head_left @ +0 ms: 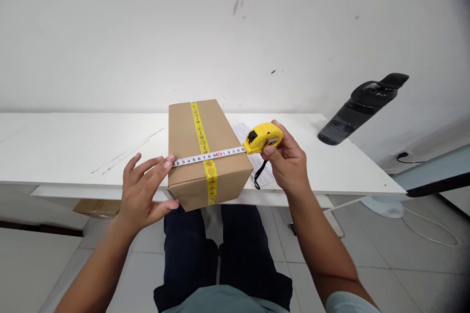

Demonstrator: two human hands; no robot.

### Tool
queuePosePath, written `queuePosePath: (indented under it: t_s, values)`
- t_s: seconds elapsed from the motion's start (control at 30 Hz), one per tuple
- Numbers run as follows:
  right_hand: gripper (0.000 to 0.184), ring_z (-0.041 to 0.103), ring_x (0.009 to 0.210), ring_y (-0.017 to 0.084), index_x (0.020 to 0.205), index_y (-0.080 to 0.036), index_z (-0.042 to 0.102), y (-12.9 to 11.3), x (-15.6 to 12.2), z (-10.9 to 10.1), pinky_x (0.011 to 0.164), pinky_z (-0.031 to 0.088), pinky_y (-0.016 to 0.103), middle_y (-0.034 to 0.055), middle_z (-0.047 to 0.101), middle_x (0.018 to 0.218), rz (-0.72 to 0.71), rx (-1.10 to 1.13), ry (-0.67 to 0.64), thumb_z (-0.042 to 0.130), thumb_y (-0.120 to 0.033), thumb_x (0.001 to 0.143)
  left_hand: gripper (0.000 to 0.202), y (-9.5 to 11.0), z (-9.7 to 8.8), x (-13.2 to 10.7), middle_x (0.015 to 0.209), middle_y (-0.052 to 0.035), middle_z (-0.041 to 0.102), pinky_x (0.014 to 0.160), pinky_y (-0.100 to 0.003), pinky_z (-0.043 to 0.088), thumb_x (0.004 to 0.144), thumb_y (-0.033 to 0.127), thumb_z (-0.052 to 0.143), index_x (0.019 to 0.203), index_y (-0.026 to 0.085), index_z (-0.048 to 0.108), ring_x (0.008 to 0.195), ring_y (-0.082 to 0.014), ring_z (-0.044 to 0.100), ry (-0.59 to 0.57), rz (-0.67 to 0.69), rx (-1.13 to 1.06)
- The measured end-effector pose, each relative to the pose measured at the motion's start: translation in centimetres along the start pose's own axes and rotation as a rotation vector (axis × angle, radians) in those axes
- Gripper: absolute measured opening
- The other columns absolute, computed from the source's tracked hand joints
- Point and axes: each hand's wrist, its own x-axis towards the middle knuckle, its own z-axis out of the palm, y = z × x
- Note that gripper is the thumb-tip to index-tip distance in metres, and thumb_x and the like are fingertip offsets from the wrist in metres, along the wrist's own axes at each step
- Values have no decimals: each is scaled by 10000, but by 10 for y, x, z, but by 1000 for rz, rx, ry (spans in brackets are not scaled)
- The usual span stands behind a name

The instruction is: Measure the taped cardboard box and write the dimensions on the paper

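A brown cardboard box [227, 132] with yellow printed tape [200, 129] along its top and down its near side lies at the white table's front edge. Across its top runs the white blade [194, 160] of a tape measure, pulled out, its numbers facing up. With index and middle fingertips, my left hand [145, 188] holds the blade's end at the box's left edge; its thumb is by the near left corner and its other fingers are spread. My right hand [288, 164] grips the yellow tape measure case [263, 138] at the right edge, a black strap [260, 176] hanging below.
A printed paper sheet [270, 176] lies partly behind the box and right hand. To the right, a dark bottle [358, 110] stands on the white table [73, 151]. Another cardboard box [97, 208] is below the table at left. A white wall rises behind.
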Motion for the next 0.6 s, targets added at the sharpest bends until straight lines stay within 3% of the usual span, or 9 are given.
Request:
queuePosePath:
  t_s: [0.13,0.23,0.37,0.43,0.53,0.6]
  values:
    - [622,679,1086,244,1449,-320,601,-3,-3,1,864,629,403,59,680,1288,-20,-40,-1,780,-478,875,777,2,0,-4,1264,-69,758,1179,-497,405,907,539,711,1575,333,372,1084,-259,708,33,-7,53]
    - [593,683,1074,239,1398,-311,623,-8,-4,4,847,629,383,65,690,1256,-18,-26,13,801,-474,857,816,-8,4,-5,1124,-19,801,1164,-500,415,863,381,808,1558,362,381,938,-233,711,101,-41,132]
    - [499,707,924,193,1241,-299,658,-16,-4,8,769,623,332,45,719,1114,9,40,0,856,-445,807,627,-31,11,2,1023,3,806,1136,-503,448,898,229,759,1458,381,520,865,-211,716,155,-98,200]
    - [492,698,793,167,1192,-292,652,-21,-9,5,691,616,312,27,721,1011,32,52,8,876,-450,783,527,-31,7,7,1012,16,804,1149,-513,443,923,195,712,1389,403,583,886,-204,734,197,-89,214]
    - [517,657,617,148,1176,-291,630,-27,-35,-9,573,598,299,-3,703,848,111,72,17,889,-469,766,622,1,-7,5,938,63,800,1191,-510,423,852,126,763,1370,427,595,868,-190,734,254,-58,178]
    - [536,623,523,140,1164,-292,615,-29,-65,-18,486,565,280,-15,690,769,207,121,-26,899,-484,752,704,38,-14,-1,851,127,783,1252,-485,358,782,93,813,1323,492,604,803,-170,716,159,-56,51]
